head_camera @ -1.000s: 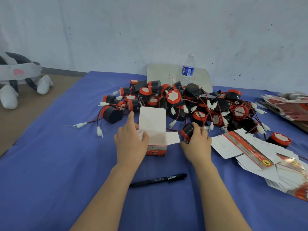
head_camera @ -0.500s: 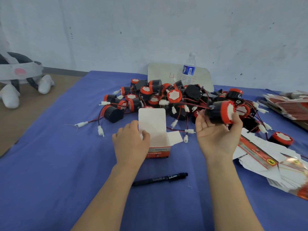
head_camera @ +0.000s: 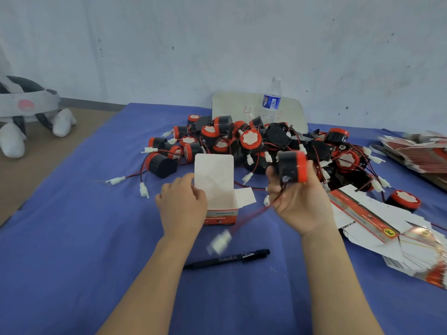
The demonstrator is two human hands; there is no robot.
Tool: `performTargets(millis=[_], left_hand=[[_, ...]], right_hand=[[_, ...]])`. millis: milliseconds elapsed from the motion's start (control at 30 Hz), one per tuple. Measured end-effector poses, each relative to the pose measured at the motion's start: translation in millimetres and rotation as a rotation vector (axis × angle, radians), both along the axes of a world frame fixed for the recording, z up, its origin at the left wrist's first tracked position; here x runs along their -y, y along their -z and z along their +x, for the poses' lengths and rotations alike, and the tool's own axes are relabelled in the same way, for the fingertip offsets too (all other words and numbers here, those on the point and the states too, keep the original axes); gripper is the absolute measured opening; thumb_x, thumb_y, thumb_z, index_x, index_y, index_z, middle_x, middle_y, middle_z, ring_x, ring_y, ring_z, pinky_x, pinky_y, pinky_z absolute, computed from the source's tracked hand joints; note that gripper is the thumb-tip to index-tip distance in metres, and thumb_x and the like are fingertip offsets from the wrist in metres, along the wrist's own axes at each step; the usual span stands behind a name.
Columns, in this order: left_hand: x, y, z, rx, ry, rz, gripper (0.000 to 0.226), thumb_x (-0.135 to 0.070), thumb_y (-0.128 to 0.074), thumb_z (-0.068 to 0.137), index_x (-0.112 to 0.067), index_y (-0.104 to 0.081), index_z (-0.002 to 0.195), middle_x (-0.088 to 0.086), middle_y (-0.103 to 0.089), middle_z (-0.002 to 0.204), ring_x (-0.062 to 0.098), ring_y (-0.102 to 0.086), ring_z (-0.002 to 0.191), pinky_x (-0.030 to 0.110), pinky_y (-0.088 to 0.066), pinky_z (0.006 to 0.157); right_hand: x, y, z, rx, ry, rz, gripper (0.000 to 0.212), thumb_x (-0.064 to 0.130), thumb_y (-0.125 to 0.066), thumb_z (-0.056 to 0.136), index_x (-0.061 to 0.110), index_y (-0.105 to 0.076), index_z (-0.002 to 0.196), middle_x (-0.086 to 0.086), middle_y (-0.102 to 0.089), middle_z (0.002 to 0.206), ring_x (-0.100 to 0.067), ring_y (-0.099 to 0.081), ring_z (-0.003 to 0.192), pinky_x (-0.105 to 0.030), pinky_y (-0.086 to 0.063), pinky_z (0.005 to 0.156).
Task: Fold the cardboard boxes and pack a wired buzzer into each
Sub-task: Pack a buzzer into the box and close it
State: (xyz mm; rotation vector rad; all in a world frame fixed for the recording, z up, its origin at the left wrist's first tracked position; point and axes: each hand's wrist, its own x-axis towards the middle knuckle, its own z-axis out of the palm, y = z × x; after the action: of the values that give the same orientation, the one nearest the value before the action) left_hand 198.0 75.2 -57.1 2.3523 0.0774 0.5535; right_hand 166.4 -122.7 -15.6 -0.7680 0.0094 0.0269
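A: Head view. Status?

B: Left hand (head_camera: 182, 206) clamped on the box (head_camera: 219, 189), upright mid-table (head_camera: 72, 238), top flap up, mouth open. Nothing seen inside it.

A: Right?

B: Right hand (head_camera: 298, 201) clamped on a buzzer (head_camera: 291, 166), held above the table just right of the box. Its wire (head_camera: 251, 216) hangs down-left, plug (head_camera: 219, 241) blurred.

A: Stock?

B: Buzzer pile (head_camera: 254, 143) toward the far edge, behind the box. Flat boxes (head_camera: 387, 235) at the right edge. Pen (head_camera: 227, 259) toward the near edge, between the forearms. Bottle (head_camera: 271, 102) stands behind the pile.
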Motion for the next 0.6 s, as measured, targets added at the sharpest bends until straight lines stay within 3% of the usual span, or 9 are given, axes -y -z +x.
performTargets(millis=[100, 233, 267, 367, 433, 500, 567, 600], left_hand=[[2, 0, -1, 0.019, 0.036, -0.021, 0.031, -0.013, -0.046, 0.091, -0.019, -0.060, 0.117, 0.000, -0.064, 0.094, 0.026, -0.053, 0.098, 0.042, -0.042, 0.086], [6, 1, -1, 0.016, 0.091, -0.096, 0.032, -0.011, -0.047, 0.090, -0.017, -0.060, 0.119, 0.001, -0.064, 0.099, 0.026, -0.055, 0.098, 0.047, -0.048, 0.082], [7, 1, -1, -0.001, 0.105, -0.134, 0.032, -0.011, -0.046, 0.091, -0.017, -0.059, 0.119, 0.001, -0.064, 0.103, 0.025, -0.055, 0.101, 0.048, -0.049, 0.082], [11, 3, 0, -0.063, 0.155, -0.322, 0.030, -0.009, -0.043, 0.094, -0.018, -0.058, 0.117, -0.003, -0.062, 0.107, 0.021, -0.056, 0.103, 0.040, -0.053, 0.076], [11, 3, 2, -0.082, 0.176, -0.417, 0.030, -0.008, -0.042, 0.095, -0.018, -0.059, 0.118, -0.006, -0.060, 0.103, 0.015, -0.056, 0.098, 0.024, -0.049, 0.066], [10, 3, 5, -0.091, 0.191, -0.452, 0.032, -0.007, -0.042, 0.096, -0.018, -0.060, 0.120, -0.007, -0.060, 0.106, 0.011, -0.055, 0.097, 0.016, -0.043, 0.064], [8, 3, 7, -0.093, 0.199, -0.483, 0.032, -0.007, -0.044, 0.096, -0.017, -0.062, 0.120, -0.006, -0.062, 0.111, 0.010, -0.055, 0.101, 0.016, -0.046, 0.070], [8, 4, 8, -0.095, 0.201, -0.513, 0.031, -0.008, -0.045, 0.096, -0.017, -0.062, 0.120, -0.004, -0.063, 0.114, 0.012, -0.057, 0.103, 0.021, -0.050, 0.077]], right_hand=[[-7, 0, 3, -0.086, -0.027, -0.213, 0.047, 0.050, -0.050, 0.088, 0.009, -0.063, 0.109, -0.007, -0.063, 0.080, -0.012, -0.048, 0.052, -0.019, -0.044, 0.045], [-7, 2, 5, -0.041, 0.110, -0.347, 0.014, 0.018, -0.058, 0.090, 0.008, -0.064, 0.098, -0.006, -0.067, 0.074, -0.011, -0.059, 0.055, -0.019, -0.052, 0.053], [-6, 2, 4, -0.006, 0.129, -0.356, 0.013, 0.014, -0.060, 0.089, 0.009, -0.064, 0.100, -0.006, -0.068, 0.076, -0.011, -0.061, 0.057, -0.019, -0.053, 0.056], [-9, 5, 3, 0.111, 0.011, -0.455, 0.036, 0.008, -0.061, 0.084, 0.013, -0.060, 0.120, -0.008, -0.066, 0.087, -0.008, -0.054, 0.054, -0.018, -0.049, 0.053], [-16, 8, 2, 0.146, -0.056, -0.715, 0.041, 0.004, -0.056, 0.091, 0.013, -0.052, 0.131, -0.008, -0.063, 0.090, -0.007, -0.044, 0.050, -0.018, -0.041, 0.049], [-23, 10, 3, 0.152, -0.083, -0.995, 0.037, 0.006, -0.054, 0.095, 0.014, -0.049, 0.132, 0.004, -0.062, 0.073, -0.006, -0.040, 0.047, -0.017, -0.036, 0.047], [-28, 11, 2, 0.175, -0.076, -1.190, 0.029, 0.010, -0.054, 0.096, 0.020, -0.054, 0.124, 0.014, -0.061, 0.067, -0.004, -0.044, 0.047, -0.016, -0.038, 0.047], [-31, 11, 2, 0.199, -0.039, -1.276, 0.027, 0.012, -0.054, 0.096, 0.024, -0.057, 0.120, 0.014, -0.064, 0.078, -0.002, -0.050, 0.053, -0.016, -0.042, 0.052]])
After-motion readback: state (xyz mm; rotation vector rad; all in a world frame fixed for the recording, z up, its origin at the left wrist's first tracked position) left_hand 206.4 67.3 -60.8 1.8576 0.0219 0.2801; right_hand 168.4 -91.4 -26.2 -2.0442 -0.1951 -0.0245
